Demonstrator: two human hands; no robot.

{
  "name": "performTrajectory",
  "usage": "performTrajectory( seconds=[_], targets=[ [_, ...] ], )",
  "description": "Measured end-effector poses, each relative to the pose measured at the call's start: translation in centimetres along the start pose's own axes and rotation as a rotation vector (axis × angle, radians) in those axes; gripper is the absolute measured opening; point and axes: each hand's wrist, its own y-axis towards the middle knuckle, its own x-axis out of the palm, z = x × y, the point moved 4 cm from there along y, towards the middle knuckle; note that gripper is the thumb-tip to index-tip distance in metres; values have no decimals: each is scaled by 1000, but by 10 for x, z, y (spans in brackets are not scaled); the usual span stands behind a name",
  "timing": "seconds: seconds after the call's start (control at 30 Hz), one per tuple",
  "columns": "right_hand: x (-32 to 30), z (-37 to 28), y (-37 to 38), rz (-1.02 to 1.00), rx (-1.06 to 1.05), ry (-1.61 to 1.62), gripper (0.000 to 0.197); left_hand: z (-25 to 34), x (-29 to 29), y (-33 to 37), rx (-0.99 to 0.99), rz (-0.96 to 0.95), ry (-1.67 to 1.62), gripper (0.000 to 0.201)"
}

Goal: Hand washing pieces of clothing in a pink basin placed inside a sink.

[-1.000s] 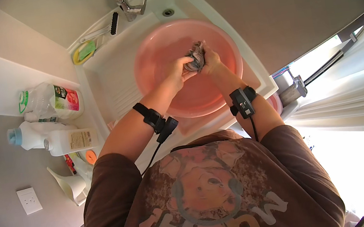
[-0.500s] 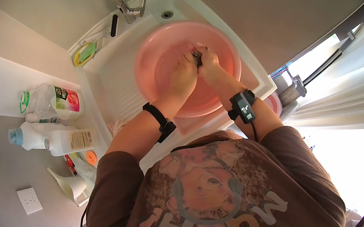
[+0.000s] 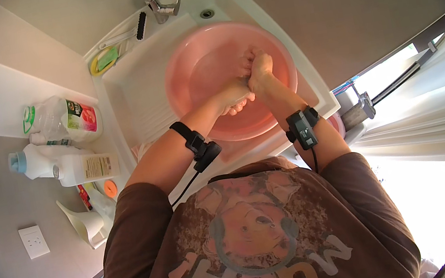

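My left hand (image 3: 235,95) and my right hand (image 3: 260,65) are close together, wrists nearly touching, over the large pink basin (image 3: 175,97). Fingers are curled closed on both. Between them a trace of a small dark cloth (image 3: 245,80) shows; most of it is hidden by the hands. My left fist is turned with its knuckles toward me, while the right one lies farther off, fingers toward the far side. Water seems to stand in the basin. A strap with a black device sits on each forearm.
The basin rests in a white sink (image 3: 137,88) with a ribbed slope. Behind it rise a chrome faucet (image 3: 159,8), a black-bristled brush (image 3: 141,26) and a green sponge (image 3: 107,59). Left are a clear bottle (image 3: 55,121), white bottles (image 3: 86,167) and a white scoop (image 3: 86,223).
My left hand has turned over and come nearer to me, its fingers now curled toward my body. The dark cloth, plainer before between the hands, is now mostly covered.
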Motion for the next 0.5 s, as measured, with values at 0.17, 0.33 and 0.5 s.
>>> performTrajectory(
  seconds=[0.17, 0.33, 0.5],
  targets=[
    [5, 3, -26, -72, 131, -88, 31, -22, 1, -6, -42, -276, -318, 14],
    [-7, 11, -10, -421, 328, 7, 27, -21, 8, -16, 39, -337, -368, 17],
    [-31, -20, -7, -244, -23, -890, 27, -16, -55, -56, 606, 789, 157, 25]
  ],
)
